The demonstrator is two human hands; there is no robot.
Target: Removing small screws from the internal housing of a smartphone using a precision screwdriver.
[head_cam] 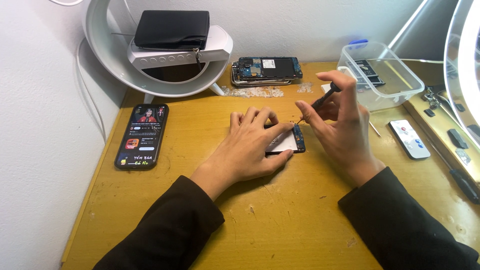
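Around the opened phone [287, 142] on the surface [260, 220]: smartphone [142, 136] left, remote [409, 139] right, container [380, 75] behind-right, disassembled phone [267, 70] behind.
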